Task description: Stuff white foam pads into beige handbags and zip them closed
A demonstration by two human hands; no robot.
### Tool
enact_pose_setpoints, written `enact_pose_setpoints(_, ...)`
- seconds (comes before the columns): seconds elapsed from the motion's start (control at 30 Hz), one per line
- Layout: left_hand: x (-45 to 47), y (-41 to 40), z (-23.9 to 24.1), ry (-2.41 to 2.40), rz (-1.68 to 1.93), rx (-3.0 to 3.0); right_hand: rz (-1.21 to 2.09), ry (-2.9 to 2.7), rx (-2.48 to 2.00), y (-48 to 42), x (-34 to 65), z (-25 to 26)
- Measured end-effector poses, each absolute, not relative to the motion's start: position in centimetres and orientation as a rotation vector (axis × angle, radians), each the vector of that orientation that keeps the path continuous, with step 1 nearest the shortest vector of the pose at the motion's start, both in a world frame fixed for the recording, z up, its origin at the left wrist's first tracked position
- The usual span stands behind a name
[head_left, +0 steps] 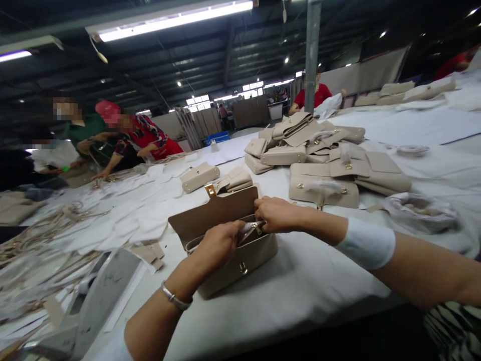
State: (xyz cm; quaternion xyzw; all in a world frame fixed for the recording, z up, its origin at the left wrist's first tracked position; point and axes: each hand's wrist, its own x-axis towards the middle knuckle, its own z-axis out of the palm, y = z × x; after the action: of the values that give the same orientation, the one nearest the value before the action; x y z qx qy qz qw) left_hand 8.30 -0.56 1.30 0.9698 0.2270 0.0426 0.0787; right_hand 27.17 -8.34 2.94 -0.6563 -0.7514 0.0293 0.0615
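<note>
A beige handbag (240,271) stands upright on the white-covered table, its flap (214,213) raised and tipped back. A gold lock plate (210,190) tops the flap, and a gold clasp sits on the front wall. My left hand (220,243) reaches into the mouth, its fingers closed on the inner pocket edge beside a bit of white wrapping. At the bag's right end is my right hand (276,214), fingers curled in around the rim. Close to its fingertips shows a gold zipper pull (256,228). The fingertips of both hands are partly hidden.
Beige bags (293,150) are heaped beyond my right hand. A grey tape dispenser (97,296) stands at the left, near many loose straps (56,220). A plastic-wrapped roll (421,213) lies right. Co-workers (139,135) stand across the table, near a metal post (311,55).
</note>
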Motion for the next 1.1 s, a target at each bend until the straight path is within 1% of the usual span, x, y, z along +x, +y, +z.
enact_pose_setpoints(0.17,9.6,-0.2,2.7,0.685,-0.138,3.077,0.170,-2.162,-1.920,-7.9,27.8,1.4)
enact_pose_setpoints(0.3,11.5,-0.1,2.7,0.487,-0.279,3.216,0.231,-2.117,-1.761,-8.2,28.8,-0.2)
enact_pose_setpoints(0.37,12.1,0.2,2.0,0.422,-0.234,3.227,0.239,-2.097,-1.688,-8.4,29.1,-0.8)
enact_pose_setpoints(0.43,12.1,0.7,1.0,0.409,-0.115,3.164,0.262,-2.075,-1.634,-8.5,29.4,-1.2)
enact_pose_setpoints(0.57,11.2,2.0,-0.8,0.383,0.192,2.821,0.326,-2.056,-1.566,-8.3,29.6,-1.6)
enact_pose_setpoints(0.67,11.0,2.6,-1.3,0.426,0.231,2.750,0.311,-2.074,-1.582,-7.6,29.5,-1.7)
enact_pose_setpoints(0.77,11.3,2.6,-0.5,0.447,0.123,2.671,0.401,-2.065,-1.587,-6.9,29.5,-1.9)
enact_pose_setpoints(0.9,11.3,1.6,1.5,0.601,-0.254,2.619,0.625,-1.952,-1.558,-6.7,29.4,-2.3)
enact_pose_setpoints(0.97,11.2,1.1,2.2,0.642,-0.401,2.588,0.635,-1.941,-1.516,-7.0,29.2,-2.5)
enact_pose_setpoints(1.1,11.4,1.1,1.9,0.436,-0.489,2.396,0.619,-1.902,-1.496,-7.6,28.9,-2.7)
